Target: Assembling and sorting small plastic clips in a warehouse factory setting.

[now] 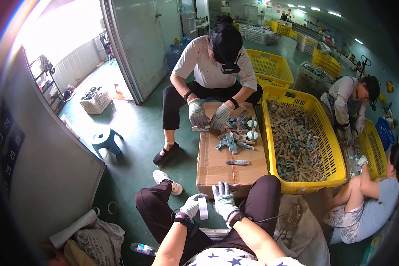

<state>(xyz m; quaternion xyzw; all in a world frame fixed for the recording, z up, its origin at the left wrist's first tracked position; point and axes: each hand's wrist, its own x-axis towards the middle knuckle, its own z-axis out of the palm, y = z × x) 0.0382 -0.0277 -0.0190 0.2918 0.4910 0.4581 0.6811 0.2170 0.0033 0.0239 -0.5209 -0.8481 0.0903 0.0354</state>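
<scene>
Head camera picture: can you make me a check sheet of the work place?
Surface: rectangular brown cardboard box, partly covered.
Job's things: small blue-gray and tan pieces piled on it; flat white strip.
Clutter: clear plastic bottle on the glossy green floor.
Grips: gloved left hand holds the strip; gloved right hand, open, near the box.
Cables: thin dark cable, right of the right hand.
Surroundings: white-shirted co-worker opposite; yellow plastic crate holding similar pieces, right.
</scene>
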